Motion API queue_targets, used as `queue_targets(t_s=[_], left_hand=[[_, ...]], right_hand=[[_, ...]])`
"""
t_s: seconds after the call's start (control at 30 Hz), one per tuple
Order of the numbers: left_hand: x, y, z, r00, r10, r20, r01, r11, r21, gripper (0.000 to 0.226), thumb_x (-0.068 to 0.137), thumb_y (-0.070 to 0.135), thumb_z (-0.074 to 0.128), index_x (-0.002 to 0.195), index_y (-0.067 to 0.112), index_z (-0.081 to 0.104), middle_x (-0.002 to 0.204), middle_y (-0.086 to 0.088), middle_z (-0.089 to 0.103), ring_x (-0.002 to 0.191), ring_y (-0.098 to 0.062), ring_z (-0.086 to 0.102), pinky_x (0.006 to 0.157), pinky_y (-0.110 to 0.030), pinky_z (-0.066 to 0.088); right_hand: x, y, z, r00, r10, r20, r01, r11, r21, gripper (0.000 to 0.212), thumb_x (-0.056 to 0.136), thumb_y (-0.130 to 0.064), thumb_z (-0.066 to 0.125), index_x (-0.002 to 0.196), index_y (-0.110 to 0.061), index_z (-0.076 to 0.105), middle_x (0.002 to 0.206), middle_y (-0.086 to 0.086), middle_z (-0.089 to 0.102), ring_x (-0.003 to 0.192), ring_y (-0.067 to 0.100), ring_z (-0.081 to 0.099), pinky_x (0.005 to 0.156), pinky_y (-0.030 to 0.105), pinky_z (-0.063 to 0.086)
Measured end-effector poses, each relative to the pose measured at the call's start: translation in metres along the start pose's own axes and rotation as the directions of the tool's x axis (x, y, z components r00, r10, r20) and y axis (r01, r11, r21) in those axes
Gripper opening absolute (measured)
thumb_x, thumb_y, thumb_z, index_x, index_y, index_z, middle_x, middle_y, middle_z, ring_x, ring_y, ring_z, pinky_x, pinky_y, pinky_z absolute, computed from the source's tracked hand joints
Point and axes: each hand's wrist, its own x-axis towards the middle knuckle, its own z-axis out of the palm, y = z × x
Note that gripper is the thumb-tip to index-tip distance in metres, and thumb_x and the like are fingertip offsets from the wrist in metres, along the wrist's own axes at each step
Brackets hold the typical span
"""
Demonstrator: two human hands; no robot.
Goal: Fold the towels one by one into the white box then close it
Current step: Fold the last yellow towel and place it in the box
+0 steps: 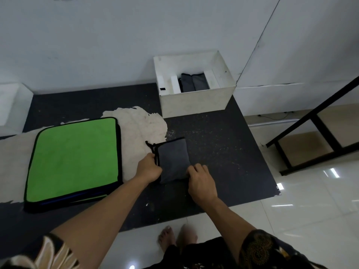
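Risks first: grey towel (172,160) is a soft, plump bundle held only at two edges, so on the lift to the box (194,102) the folds could sag open if either hand slackens. The loose black-trimmed corner sticking out at far left is the likely place for it to start. Free room in the box is hard to read. Folded towels (192,82) already stand in it between white inserts, so a bundle that puffs up may catch on the rim or crush its neighbours. Box sits well apart from the hands, at the far side of the mat (223,152), so the carry is long. Grip: left hand (149,168) has fingers curled round the towel's left edge at the black binding; right hand (202,181) pinches the near right corner with curled fingers. Towel lies on the mat between the hands, right of the green towel (73,158), not touching it. Looks: dark grey pile, black piping, folded to a small thick rectangle, slightly tilted, top face smooth; layer count cannot be told
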Motion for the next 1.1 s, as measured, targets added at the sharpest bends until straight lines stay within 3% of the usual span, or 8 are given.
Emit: queue_targets(t_s=[0.2,0.37,0.43,0.5,0.6,0.67,0.77,1.1], left_hand=[[-0.005,-0.002,0.001,0.996,0.007,-0.089,-0.006,1.000,0.003,0.056,0.079,0.005,0.064,0.132,0.011,0.047,0.115,-0.009,0.064,0.091,-0.014,0.054,0.076,-0.024,0.041],[-0.008,-0.006,0.003,0.997,-0.052,-0.058,0.060,0.985,0.161,0.058,0.080,0.013,0.063,0.134,0.013,0.041,0.122,-0.010,0.058,0.103,-0.025,0.057,0.076,-0.028,0.041],[-0.009,-0.003,0.005,0.987,0.013,-0.158,0.024,0.972,0.233,0.054,0.083,0.020,0.063,0.132,0.013,0.041,0.123,-0.011,0.053,0.107,-0.029,0.056,0.078,-0.034,0.044],[-0.011,0.001,0.008,0.949,0.196,-0.246,-0.099,0.928,0.359,0.051,0.086,0.024,0.062,0.132,0.014,0.042,0.126,-0.012,0.049,0.111,-0.029,0.052,0.083,-0.039,0.047],[-0.012,0.007,0.018,0.890,0.441,-0.120,-0.299,0.761,0.576,0.061,0.093,0.029,0.056,0.148,0.022,0.031,0.149,-0.011,0.032,0.132,-0.028,0.036,0.104,-0.040,0.037],[-0.010,0.003,0.023,0.899,0.434,0.060,-0.357,0.645,0.676,0.064,0.099,0.034,0.045,0.154,0.026,0.014,0.162,-0.010,0.005,0.148,-0.030,0.009,0.117,-0.047,0.018],[-0.004,-0.017,0.026,0.930,0.312,0.195,-0.341,0.535,0.773,0.066,0.103,0.039,0.028,0.154,0.022,-0.009,0.159,-0.010,-0.024,0.147,-0.032,-0.020,0.118,-0.054,-0.004],[0.003,-0.034,0.026,0.943,0.295,0.155,-0.291,0.503,0.814,0.069,0.100,0.053,0.012,0.150,0.020,-0.024,0.154,-0.006,-0.036,0.144,-0.033,-0.028,0.118,-0.052,-0.012]], right_hand=[[-0.002,-0.002,0.000,1.000,0.020,0.005,-0.020,1.000,0.012,0.019,0.092,-0.015,0.058,0.110,-0.019,0.055,0.117,0.002,0.050,0.104,0.018,0.048,0.091,0.032,0.049],[0.000,0.001,-0.003,0.995,0.046,0.089,-0.042,0.998,-0.049,0.028,0.091,-0.030,0.060,0.117,-0.018,0.056,0.122,0.005,0.045,0.110,0.021,0.046,0.096,0.036,0.047],[0.001,-0.002,-0.006,0.999,0.038,0.036,-0.035,0.998,-0.058,0.032,0.091,-0.045,0.057,0.111,-0.021,0.058,0.117,0.002,0.045,0.106,0.018,0.045,0.090,0.035,0.048],[0.004,-0.008,-0.008,0.999,0.028,-0.034,-0.030,0.998,-0.048,0.036,0.091,-0.054,0.052,0.108,-0.022,0.058,0.116,0.002,0.046,0.103,0.018,0.045,0.085,0.036,0.048],[0.013,-0.017,-0.012,0.998,-0.020,-0.058,0.019,1.000,-0.011,0.036,0.095,-0.046,0.050,0.121,-0.021,0.053,0.135,0.007,0.041,0.118,0.023,0.044,0.094,0.041,0.046],[0.019,-0.023,-0.012,0.998,-0.040,0.048,0.042,0.999,-0.022,0.046,0.097,-0.037,0.050,0.139,-0.023,0.040,0.151,0.010,0.028,0.133,0.029,0.034,0.104,0.046,0.040],[0.020,-0.021,-0.009,0.974,0.043,0.221,-0.021,0.994,-0.103,0.065,0.097,-0.037,0.048,0.153,-0.027,0.016,0.160,0.009,0.011,0.142,0.034,0.018,0.112,0.053,0.026],[0.015,-0.016,-0.001,0.964,0.084,0.254,-0.032,0.978,-0.205,0.069,0.100,-0.044,0.038,0.156,-0.025,0.004,0.162,0.008,0.004,0.143,0.035,0.012,0.112,0.054,0.021]])
